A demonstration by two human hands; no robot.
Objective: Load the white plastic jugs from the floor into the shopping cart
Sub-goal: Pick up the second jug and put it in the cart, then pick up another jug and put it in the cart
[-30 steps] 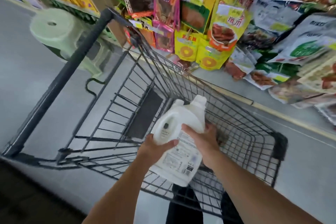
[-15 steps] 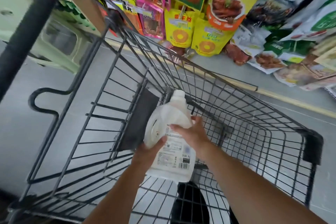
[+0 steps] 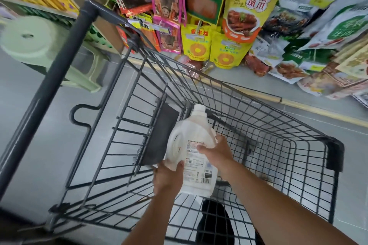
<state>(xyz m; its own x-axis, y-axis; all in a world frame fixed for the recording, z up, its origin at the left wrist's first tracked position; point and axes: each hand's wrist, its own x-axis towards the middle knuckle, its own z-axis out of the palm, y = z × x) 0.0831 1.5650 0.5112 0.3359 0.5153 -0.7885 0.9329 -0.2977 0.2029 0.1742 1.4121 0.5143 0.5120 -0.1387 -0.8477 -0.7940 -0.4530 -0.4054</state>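
Note:
A white plastic jug (image 3: 192, 149) with a printed label and barcode is held inside the dark wire shopping cart (image 3: 278, 145), cap pointing away from me. My left hand (image 3: 168, 178) grips its lower left side, thumb on the front. From the right, my right hand (image 3: 216, 152) grips the jug, fingers curled over the label. The jug's base sits low in the basket; whether it touches the cart's wire floor is hidden. No other jug is visible.
The cart's thick grey handle bar (image 3: 51, 77) runs diagonally at the left. A pale green plastic stool (image 3: 39, 45) stands on the grey floor beyond it. Snack bags (image 3: 239, 16) hang and lie along the shelf behind the cart.
Both hands have carried the jug deeper into the cart basket and lower. The view has shifted closer over the cart.

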